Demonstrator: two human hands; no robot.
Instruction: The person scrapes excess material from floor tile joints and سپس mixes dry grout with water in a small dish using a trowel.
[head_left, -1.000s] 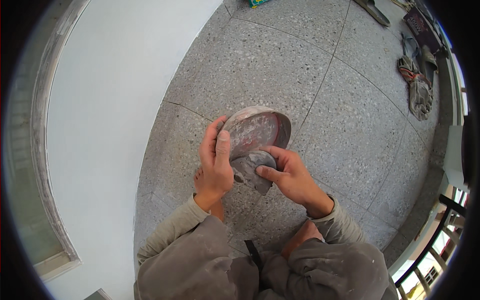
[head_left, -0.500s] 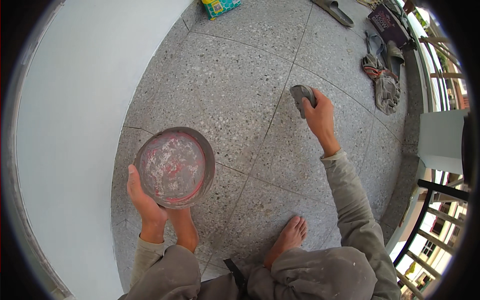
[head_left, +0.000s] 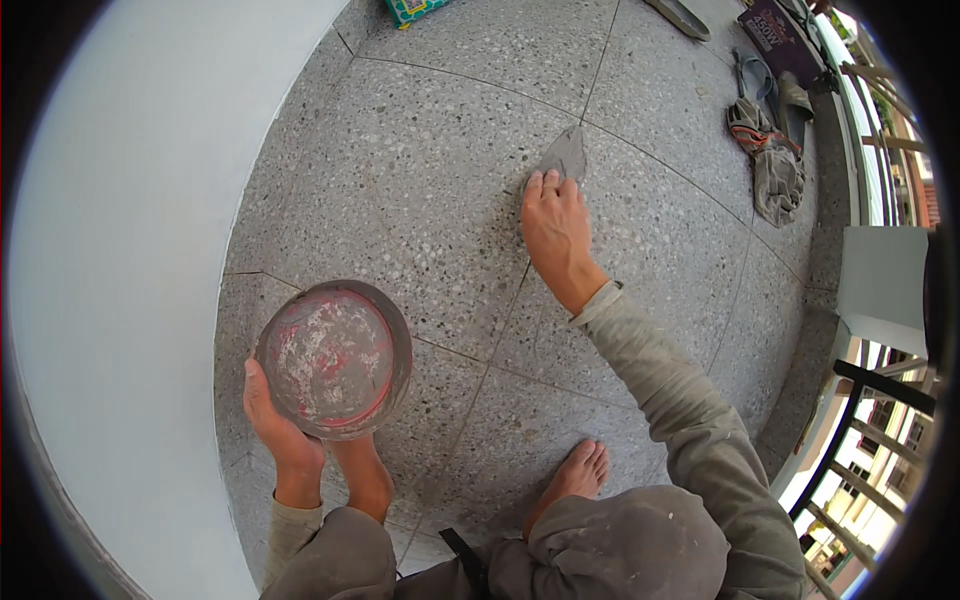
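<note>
My left hand (head_left: 278,420) grips a round, shallow container (head_left: 335,355) by its lower left side, its open top facing me, its inside stained grey, white and pink. Beyond it, toward the upper middle, my right hand (head_left: 552,225) has its fingers bent onto a flat, pointed grey piece (head_left: 566,148), apparently coated in putty, low at the speckled tile floor (head_left: 420,200). Whether that piece touches the tiles is hard to tell. The hand covers its near end.
A white wall (head_left: 130,250) runs along my left. Sandals (head_left: 680,15), a crumpled grey cloth (head_left: 775,180), a dark box (head_left: 775,40) and a teal packet (head_left: 415,8) lie farther off. A railing (head_left: 855,440) borders the right. My bare foot (head_left: 580,465) is below.
Both hands have separated: my left carried the container down-left, tipping its top toward me; my right moved forward with the grey piece, then left and lower toward the floor.
</note>
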